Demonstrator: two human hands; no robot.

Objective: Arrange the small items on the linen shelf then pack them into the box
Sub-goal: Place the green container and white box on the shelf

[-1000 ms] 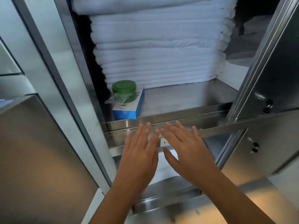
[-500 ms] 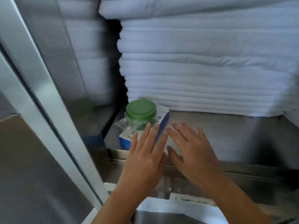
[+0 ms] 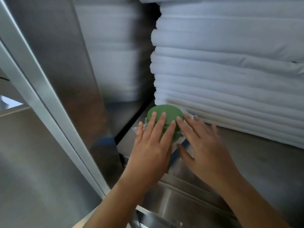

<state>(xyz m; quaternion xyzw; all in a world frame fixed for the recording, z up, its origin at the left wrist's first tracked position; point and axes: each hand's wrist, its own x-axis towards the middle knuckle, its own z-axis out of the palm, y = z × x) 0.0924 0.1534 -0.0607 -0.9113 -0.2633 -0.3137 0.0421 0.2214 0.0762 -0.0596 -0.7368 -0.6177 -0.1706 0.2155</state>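
Note:
A green round-lidded jar (image 3: 166, 113) in clear wrap stands on a blue and white box (image 3: 182, 144) at the left end of the steel linen shelf (image 3: 256, 160). My left hand (image 3: 151, 145) lies over the jar with straight fingers, their tips on the lid. My right hand (image 3: 204, 145) is spread flat beside it, fingertips at the jar's right side, covering most of the box. Neither hand grips anything.
A tall stack of folded white linen (image 3: 230, 71) fills the shelf behind and to the right of the jar. A steel cabinet wall (image 3: 65, 63) closes the left side, with the door frame (image 3: 41, 96) in front of it. The shelf's front lip (image 3: 189, 183) lies under my wrists.
Both hands have moved forward into the shelf, from in front of its lip to the jar and box. The view has closed in on the shelf's left end.

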